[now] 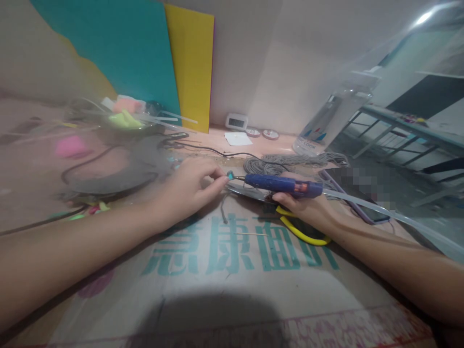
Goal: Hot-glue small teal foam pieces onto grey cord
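My right hand [302, 203] is closed round a blue hot glue gun [270, 183], with a long whitish glue stick [358, 199] running out of its back end. The gun's nozzle points left and meets, or almost meets, a small teal piece [230, 176]. Thumb and forefinger of my left hand [197, 186] pinch that piece; its exact kind is too small to make out. Below it a short grey cord end [224, 211] hangs down. Scissors with yellow handles [302, 234] lie under my right hand.
A coil of grey cord [266, 165] and a phone [357, 193] lie behind and right of my hands. A toothpick [251, 234] rests on the printed sheet. At the back stand a clear bottle [329, 116], a small white clock-like display [237, 121] and coloured boards [194, 67].
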`<state>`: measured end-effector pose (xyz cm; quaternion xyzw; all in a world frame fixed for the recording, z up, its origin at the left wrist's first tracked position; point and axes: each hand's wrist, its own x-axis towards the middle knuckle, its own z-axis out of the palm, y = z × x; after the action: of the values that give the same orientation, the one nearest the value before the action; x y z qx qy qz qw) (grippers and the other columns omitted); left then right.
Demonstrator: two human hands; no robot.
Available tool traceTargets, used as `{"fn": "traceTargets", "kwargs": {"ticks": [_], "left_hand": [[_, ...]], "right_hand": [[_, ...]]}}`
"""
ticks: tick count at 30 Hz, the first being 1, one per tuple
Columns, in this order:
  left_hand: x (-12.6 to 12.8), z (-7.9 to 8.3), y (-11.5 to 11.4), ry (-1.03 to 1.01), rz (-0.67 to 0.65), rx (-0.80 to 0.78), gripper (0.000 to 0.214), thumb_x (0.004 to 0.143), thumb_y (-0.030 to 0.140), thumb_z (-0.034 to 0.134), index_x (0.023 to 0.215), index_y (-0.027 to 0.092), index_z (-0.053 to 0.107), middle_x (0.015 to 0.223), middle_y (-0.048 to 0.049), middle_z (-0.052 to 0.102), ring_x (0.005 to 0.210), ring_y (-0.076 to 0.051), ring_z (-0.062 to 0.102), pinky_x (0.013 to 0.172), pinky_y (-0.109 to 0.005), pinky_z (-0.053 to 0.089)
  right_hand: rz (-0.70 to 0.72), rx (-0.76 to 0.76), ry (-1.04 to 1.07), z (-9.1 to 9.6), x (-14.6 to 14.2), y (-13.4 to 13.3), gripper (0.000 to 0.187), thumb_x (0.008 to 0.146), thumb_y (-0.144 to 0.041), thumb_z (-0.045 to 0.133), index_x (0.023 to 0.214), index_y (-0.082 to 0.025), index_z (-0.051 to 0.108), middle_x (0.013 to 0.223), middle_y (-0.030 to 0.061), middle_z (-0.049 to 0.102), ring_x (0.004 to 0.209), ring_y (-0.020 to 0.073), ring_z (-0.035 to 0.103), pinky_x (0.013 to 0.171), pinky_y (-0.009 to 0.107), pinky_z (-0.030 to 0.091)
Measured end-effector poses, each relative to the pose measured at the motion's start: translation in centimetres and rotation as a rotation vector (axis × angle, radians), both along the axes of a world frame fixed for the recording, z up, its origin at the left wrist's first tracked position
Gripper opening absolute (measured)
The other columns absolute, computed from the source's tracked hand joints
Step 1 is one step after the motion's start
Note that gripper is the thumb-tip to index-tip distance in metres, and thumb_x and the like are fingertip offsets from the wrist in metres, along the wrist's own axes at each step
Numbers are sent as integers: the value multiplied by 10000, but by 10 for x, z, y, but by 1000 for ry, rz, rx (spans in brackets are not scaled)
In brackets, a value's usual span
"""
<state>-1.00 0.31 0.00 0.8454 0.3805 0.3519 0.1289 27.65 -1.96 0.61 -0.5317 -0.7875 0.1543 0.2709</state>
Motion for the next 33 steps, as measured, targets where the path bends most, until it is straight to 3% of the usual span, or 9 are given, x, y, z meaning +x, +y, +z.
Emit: {"fn": "traceTargets", "kwargs": {"ticks": [8, 13, 20, 24, 28, 30, 33], "left_hand": [[1, 2, -1, -17, -12, -11, 239, 935, 339, 519, 810, 171, 634, 867, -27, 681, 876, -197, 612, 832, -315, 412], [3, 6, -3, -56, 35, -86, 270, 931, 358, 518, 780, 163, 628, 822, -25, 657, 827, -191, 604, 787, -304, 414], [2, 1, 3, -55, 25, -217, 297, 934, 406, 515, 795, 179, 645, 830, -14, 675, 818, -188, 611, 763, -302, 421], [1, -4, 6, -24, -31, -215, 286, 939, 402, 512, 824, 188, 663, 878, -21, 689, 864, -192, 615, 785, -304, 426], [3, -4, 6, 8, -44, -185, 283, 935, 382, 509, 815, 182, 669, 848, -32, 682, 838, -195, 609, 769, -311, 422], [3, -3, 5, 23, -36, -172, 283, 931, 378, 508, 812, 180, 671, 840, -36, 677, 838, -201, 606, 775, -319, 419], [3, -1, 4, 24, -30, -184, 290, 929, 384, 501, 808, 181, 668, 839, -39, 672, 840, -204, 606, 780, -326, 422]], "right_hand": [[-49, -16, -20, 14, -19, -4, 261, 826, -465, 601, 745, -220, 559, 664, 12, 615, 632, 193, 569, 597, 316, 463], [-100, 3, 106, 9, -12, 7, 435, 917, -526, 473, 627, -217, 572, 667, 30, 622, 647, 182, 584, 672, 319, 483], [-102, -68, 235, 32, -13, 4, 363, 936, -497, 471, 826, -242, 705, 864, 43, 721, 742, 202, 638, 714, 338, 513], [-212, -38, 291, 44, -18, 6, 309, 885, -482, 555, 933, -216, 703, 909, 58, 733, 775, 205, 665, 685, 323, 522], [-318, -33, 199, 50, -16, 36, 412, 833, -566, 605, 930, -185, 728, 771, 46, 705, 665, 171, 615, 591, 289, 468], [-292, -41, 153, 54, -17, 59, 403, 823, -550, 630, 893, -165, 726, 768, 50, 701, 651, 155, 595, 562, 269, 437], [-288, -95, 108, 54, -21, 98, 347, 808, -466, 689, 969, -160, 720, 863, 65, 724, 753, 159, 629, 633, 255, 459]]}}
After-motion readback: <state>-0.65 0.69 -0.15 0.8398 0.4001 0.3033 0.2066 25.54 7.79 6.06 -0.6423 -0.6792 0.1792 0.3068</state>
